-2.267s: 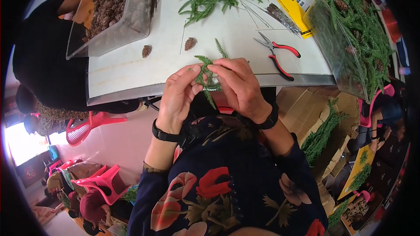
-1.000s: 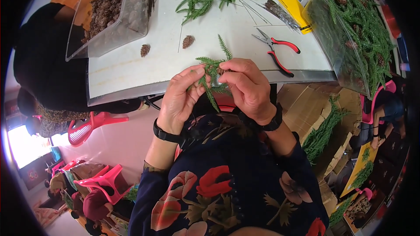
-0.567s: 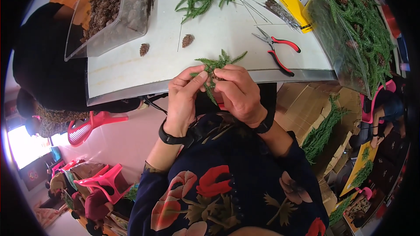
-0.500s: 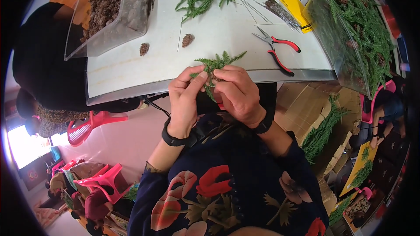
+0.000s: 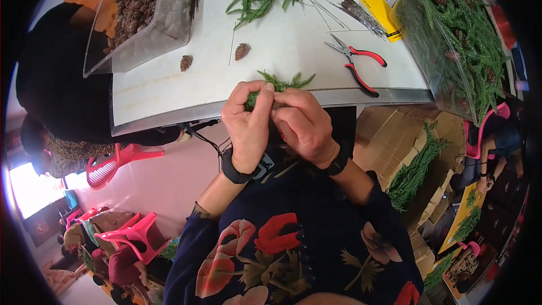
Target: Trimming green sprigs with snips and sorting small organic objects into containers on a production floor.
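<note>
Working over near edge of white table (image 5: 169, 87). Closed up tight with left hand (image 5: 248, 130), thumb pressed over curled fingers. Pinched in with right hand (image 5: 307, 130), just beside. Held between both sets of fingertips: green sprig (image 5: 282, 86), neither hand nearer. Fanning out past fingers, away from body, one frond slanting far-right. Can't tell long axis, stem hidden in grip; same for exact piece under right fingertips. Farther out, leftward, untouched: brown cones (image 5: 242, 51).
</note>
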Motion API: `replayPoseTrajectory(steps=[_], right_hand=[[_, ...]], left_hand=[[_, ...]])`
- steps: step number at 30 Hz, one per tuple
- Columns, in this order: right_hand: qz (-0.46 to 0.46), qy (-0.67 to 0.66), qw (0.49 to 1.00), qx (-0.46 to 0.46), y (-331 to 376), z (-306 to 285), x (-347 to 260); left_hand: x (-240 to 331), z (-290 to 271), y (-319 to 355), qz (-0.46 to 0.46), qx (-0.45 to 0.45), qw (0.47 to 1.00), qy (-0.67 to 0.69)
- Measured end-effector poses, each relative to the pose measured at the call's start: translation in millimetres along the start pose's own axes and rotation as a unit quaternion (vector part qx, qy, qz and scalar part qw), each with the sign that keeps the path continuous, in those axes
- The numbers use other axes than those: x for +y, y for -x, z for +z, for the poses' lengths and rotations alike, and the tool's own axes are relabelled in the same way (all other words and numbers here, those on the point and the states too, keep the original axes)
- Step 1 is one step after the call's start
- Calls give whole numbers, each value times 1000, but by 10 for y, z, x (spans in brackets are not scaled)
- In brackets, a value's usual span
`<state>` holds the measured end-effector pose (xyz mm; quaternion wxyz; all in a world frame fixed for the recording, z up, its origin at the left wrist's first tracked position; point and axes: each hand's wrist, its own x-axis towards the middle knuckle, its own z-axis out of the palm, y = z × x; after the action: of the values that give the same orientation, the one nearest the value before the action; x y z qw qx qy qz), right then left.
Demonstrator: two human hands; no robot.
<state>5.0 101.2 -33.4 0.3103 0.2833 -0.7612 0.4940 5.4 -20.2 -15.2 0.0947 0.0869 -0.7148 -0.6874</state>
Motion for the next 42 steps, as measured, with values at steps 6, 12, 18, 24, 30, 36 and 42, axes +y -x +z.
replayPoseTrajectory(steps=[6,12,18,24,30,36,42], right_hand=[[96,-39,994,-19,1,-42,-63],[-12,45,999,2,17,40,90],[20,40,999,-18,-97,-55,47],[228,-2,973,-22,-381,-262,58],[277,-110,945,-132,-431,-229,142],[311,-134,935,-105,-344,-177,86],[410,-178,890,-90,-230,-176,51]], left_hand=[[-75,-63,-28,-18,0,999,37],[-95,-13,-54,69,-9,998,-3],[-120,-2,-46,-27,-27,998,51],[-85,-51,-51,64,-67,993,-68],[-81,-76,-49,142,-63,979,-135],[-86,-100,-63,162,-69,974,-141],[-8,-109,-72,211,-103,948,-213]])
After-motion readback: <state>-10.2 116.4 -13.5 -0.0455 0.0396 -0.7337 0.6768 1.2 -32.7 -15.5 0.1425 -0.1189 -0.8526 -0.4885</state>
